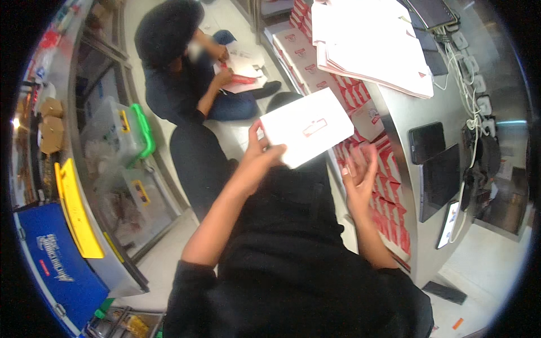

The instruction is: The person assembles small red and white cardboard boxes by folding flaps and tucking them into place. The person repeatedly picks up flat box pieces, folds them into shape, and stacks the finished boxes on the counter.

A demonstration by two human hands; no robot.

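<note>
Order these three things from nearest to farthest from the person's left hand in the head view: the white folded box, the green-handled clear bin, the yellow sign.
From the left hand:
1. White folded box, held in that hand.
2. Green-handled clear bin, farther to the left.
3. Yellow sign, farthest, low on the left.

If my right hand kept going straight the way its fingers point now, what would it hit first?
Probably the white flat box held by the left hand. The right hand is open, its fingers pointing up toward the box's lower right edge. Depth is unclear, so it might pass beneath.
</note>
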